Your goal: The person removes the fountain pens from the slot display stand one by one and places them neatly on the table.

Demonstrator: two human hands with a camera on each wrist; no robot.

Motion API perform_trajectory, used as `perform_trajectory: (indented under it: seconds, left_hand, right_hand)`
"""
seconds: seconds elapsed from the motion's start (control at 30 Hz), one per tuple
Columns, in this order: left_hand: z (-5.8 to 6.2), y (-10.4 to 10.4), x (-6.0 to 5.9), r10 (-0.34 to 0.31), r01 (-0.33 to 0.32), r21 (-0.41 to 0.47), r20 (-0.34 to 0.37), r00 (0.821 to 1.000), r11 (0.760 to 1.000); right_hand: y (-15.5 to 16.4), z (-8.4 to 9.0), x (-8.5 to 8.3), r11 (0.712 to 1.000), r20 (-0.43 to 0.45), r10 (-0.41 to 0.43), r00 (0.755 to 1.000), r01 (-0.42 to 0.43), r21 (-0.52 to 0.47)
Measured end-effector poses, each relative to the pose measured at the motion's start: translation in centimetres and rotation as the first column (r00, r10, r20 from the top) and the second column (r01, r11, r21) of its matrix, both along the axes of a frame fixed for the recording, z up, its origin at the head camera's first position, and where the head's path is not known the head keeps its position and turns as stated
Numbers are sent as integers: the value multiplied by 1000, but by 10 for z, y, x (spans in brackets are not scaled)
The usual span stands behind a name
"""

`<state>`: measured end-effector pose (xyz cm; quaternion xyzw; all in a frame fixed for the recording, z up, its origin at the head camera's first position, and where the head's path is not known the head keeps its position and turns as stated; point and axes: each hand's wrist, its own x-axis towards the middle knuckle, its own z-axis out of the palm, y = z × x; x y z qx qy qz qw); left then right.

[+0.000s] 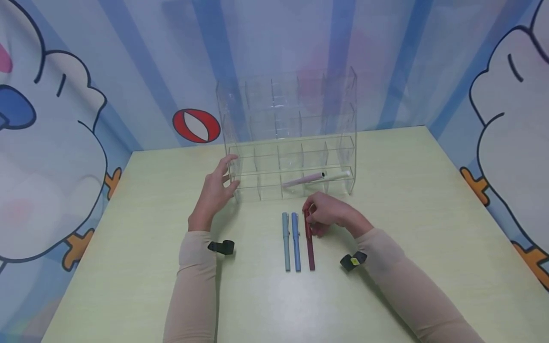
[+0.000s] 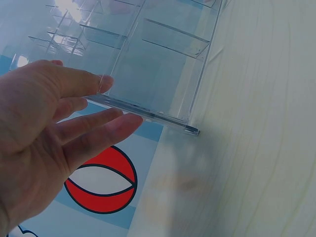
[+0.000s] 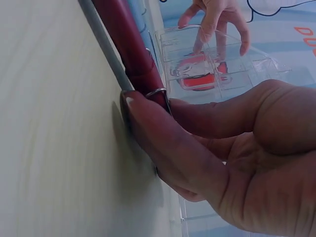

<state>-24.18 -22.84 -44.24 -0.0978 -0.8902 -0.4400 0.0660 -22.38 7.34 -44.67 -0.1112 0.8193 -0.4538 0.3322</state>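
Note:
A clear acrylic pen rack [image 1: 291,162] with tiered compartments stands at the back of the table. My left hand [image 1: 216,190] holds its left side panel; in the left wrist view the fingers [image 2: 98,133] straddle the panel's edge. My right hand [image 1: 328,212] pinches the clip end of a dark red pen [image 1: 310,250]. Thumb and finger close on that pen [image 3: 131,44] in the right wrist view. Left of it, a blue pen [image 1: 296,243] and a grey-green pen [image 1: 286,243] lie side by side. A lilac pen [image 1: 304,179] and a white pen [image 1: 339,176] lean in the rack's lowest row.
The pale wooden table [image 1: 257,305] ends at a wall covering [image 1: 274,38] with blue stripes and cartoon figures close behind the rack. A dark wrist strap device [image 1: 222,247] sits on the left sleeve, another device [image 1: 353,261] on the right.

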Motion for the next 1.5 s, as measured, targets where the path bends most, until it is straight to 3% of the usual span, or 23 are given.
perform_trajectory:
  seconds: [0.2,0.47,0.7,1.17,1.5]
  left_hand:
    - [1,0,0,3,-3,-10,9,1000,1000]
    - [3,0,1,14,-14,-12,34,999,1000]
    - [1,-1,0,11,-10,-23,23,1000,1000]
    - [2,-1,1,6,-5,-18,18,1000,1000]
    - [1,0,-2,29,-28,-60,14,999,998]
  right_hand:
    - [-3,1,2,998,-51,48,998,-46,52]
    - [-7,-1,2,993,-97,55,994,-44,113]
    - [-8,2,5,978,-173,107,979,-73,195]
    - [-10,1,7,964,-231,188,955,-134,231]
    - [-12,1,7,972,-230,169,958,-124,199]
